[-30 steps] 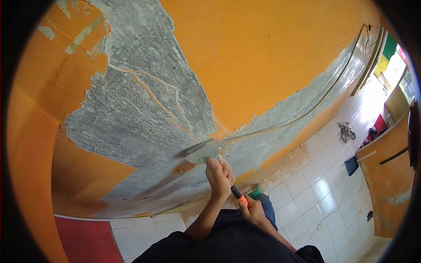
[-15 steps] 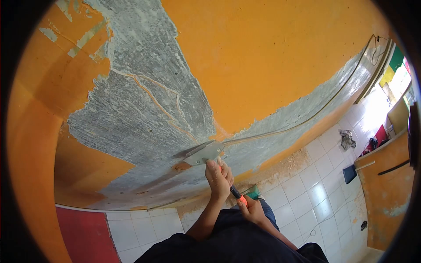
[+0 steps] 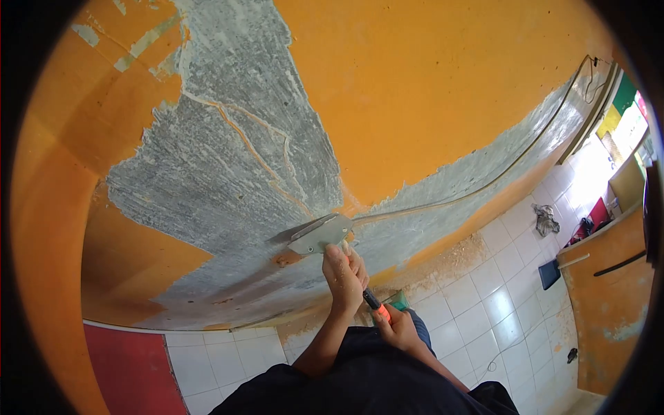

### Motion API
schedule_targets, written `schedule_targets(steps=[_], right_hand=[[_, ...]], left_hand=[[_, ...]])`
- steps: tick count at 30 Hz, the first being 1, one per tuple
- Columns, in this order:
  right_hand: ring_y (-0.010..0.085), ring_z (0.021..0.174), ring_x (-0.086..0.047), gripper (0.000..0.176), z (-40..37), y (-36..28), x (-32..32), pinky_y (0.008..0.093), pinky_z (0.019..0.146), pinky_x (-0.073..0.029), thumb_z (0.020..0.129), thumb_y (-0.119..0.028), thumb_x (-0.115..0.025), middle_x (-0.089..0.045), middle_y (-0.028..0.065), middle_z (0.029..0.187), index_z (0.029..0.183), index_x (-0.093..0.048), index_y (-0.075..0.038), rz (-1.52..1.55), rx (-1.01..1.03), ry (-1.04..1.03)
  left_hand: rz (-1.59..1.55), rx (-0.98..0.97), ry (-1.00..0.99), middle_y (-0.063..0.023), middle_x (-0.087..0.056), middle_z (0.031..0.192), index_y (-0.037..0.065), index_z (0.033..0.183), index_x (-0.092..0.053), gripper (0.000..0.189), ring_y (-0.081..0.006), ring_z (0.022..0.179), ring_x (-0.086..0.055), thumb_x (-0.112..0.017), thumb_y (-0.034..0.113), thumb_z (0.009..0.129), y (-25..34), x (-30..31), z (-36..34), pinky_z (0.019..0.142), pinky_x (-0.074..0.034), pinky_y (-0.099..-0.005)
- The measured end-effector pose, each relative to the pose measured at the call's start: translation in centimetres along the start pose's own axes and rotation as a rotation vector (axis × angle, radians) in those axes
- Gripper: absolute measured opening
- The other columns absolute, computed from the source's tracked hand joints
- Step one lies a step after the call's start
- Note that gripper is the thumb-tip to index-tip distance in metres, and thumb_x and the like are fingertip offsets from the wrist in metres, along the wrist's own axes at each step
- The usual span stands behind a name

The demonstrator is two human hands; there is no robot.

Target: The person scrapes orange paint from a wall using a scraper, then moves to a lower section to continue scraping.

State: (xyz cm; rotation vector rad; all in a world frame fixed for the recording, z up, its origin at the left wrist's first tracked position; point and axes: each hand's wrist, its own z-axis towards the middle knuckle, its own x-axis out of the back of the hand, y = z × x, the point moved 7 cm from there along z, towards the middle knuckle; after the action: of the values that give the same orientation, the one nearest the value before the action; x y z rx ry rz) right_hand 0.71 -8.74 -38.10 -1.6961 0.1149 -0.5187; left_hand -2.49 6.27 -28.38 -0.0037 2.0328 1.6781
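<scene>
A long-handled wall scraper [image 3: 320,235] lies with its wide metal head over the wall, where a bared grey patch [image 3: 221,166] meets orange paint [image 3: 429,83]. Close behind the head, my left hand [image 3: 345,278] is wrapped round the neck of the tool. My right hand [image 3: 401,329] grips the orange and black handle [image 3: 373,301] farther down, near my body. A thin cable [image 3: 449,205] runs along the wall from beside the scraper head toward the upper right. Orange-edged cracks cross the grey patch above the blade.
Scraped debris [image 3: 449,263] lies along the foot of the wall on white floor tiles [image 3: 477,280]. To the right are a crumpled bag [image 3: 546,220], a dark dustpan [image 3: 550,274] and a worn orange panel [image 3: 615,311]. A green object [image 3: 399,299] shows by my leg. A red panel [image 3: 128,366] stands lower left.
The scraper head has shifted slightly left and up in view, with both hands still on the tool. The grey patch and wall have shifted slightly as the camera moved.
</scene>
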Motion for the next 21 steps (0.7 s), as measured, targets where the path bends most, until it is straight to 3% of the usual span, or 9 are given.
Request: schedule_targets(steps=[7,10,15,21], right_hand=[[0.0294,0.053,-0.059,0.026,0.3,-0.6,0.0,0.0371,0.054,-0.046,0.090,-0.031,-0.056,-0.057,0.0134,0.059,0.083,-0.058,-0.006,0.065,-0.080,0.043],[0.0286,0.051,-0.058,0.028,-0.3,-1.9,-0.2,0.0368,0.052,-0.045,0.090,-0.032,-0.056,-0.056,0.0137,0.057,0.083,-0.057,-0.005,0.028,0.045,0.072],[0.0274,0.052,-0.057,0.031,-0.3,-1.9,0.4,0.0365,0.053,-0.043,0.091,-0.034,-0.055,-0.055,0.0115,0.058,0.085,-0.058,-0.004,0.029,-0.109,0.033],[0.0266,0.052,-0.057,0.033,-1.1,-2.1,0.3,0.0359,0.054,-0.043,0.092,-0.036,-0.054,-0.054,0.0123,0.057,0.085,-0.058,-0.005,0.078,-0.093,0.012]], left_hand=[[-0.002,0.002,-0.074,0.0072,-0.027,0.051,0.015,0.072,-0.036,0.059,-0.0035,0.034,-0.024,-0.043,0.073,0.081,1.3,-0.7,0.5,0.031,-0.019,-0.0211],[0.020,0.011,-0.029,0.0074,-0.027,0.051,0.015,0.074,-0.037,0.058,-0.0035,0.035,-0.024,-0.044,0.073,0.081,1.2,-0.3,-0.2,0.031,-0.019,-0.0210],[-0.032,-0.002,-0.067,0.0074,-0.027,0.052,0.016,0.077,-0.037,0.055,-0.0032,0.035,-0.023,-0.043,0.071,0.083,1.9,-0.9,-0.3,0.031,-0.018,-0.0204],[-0.007,0.016,-0.055,0.0071,-0.027,0.052,0.015,0.076,-0.037,0.055,-0.0036,0.035,-0.024,-0.043,0.070,0.084,1.6,-0.8,-0.5,0.031,-0.019,-0.0209]])
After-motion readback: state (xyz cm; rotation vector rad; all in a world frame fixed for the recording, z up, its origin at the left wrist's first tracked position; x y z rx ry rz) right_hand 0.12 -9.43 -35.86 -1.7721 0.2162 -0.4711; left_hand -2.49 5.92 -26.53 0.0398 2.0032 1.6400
